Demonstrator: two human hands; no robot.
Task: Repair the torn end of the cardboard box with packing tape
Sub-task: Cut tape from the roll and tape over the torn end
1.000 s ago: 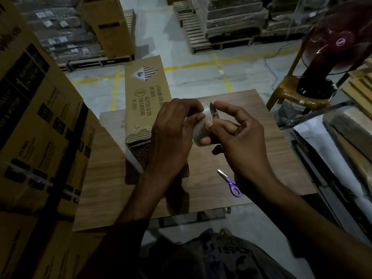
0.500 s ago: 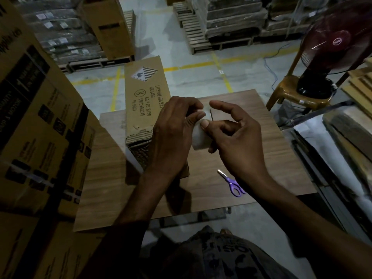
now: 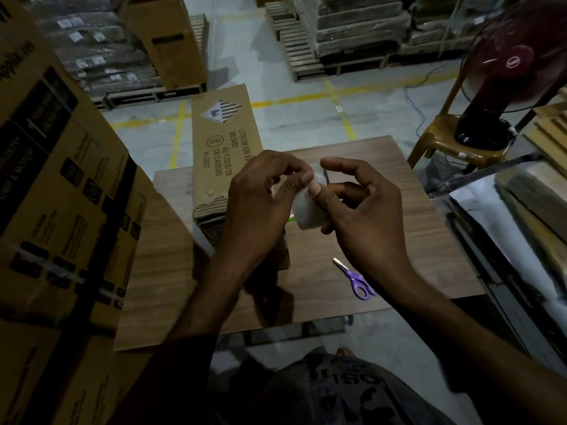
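A long cardboard box [image 3: 225, 139] with a hazard label lies on the wooden table [image 3: 408, 240], its torn, frayed end facing me at the left of my hands. Above the table I hold a roll of clear packing tape [image 3: 308, 211] between both hands. My left hand [image 3: 260, 204] grips the roll from the left, thumb tip on its rim. My right hand [image 3: 362, 210] holds it from the right, thumb pressed on the outer face and forefinger arched over the top. Purple-handled scissors [image 3: 356, 280] lie on the table below my right wrist.
Large printed cartons [image 3: 58, 194] stand stacked at my left, against the table. A red fan [image 3: 515, 62] sits on a yellow plastic chair [image 3: 454, 145] at right. Boards and a white sheet [image 3: 521, 216] lie to the right. Pallets of goods [image 3: 346, 35] stand across the floor.
The roll has turned slightly in my hands and both thumbs have shifted along its rim. The box and scissors stay where they were.
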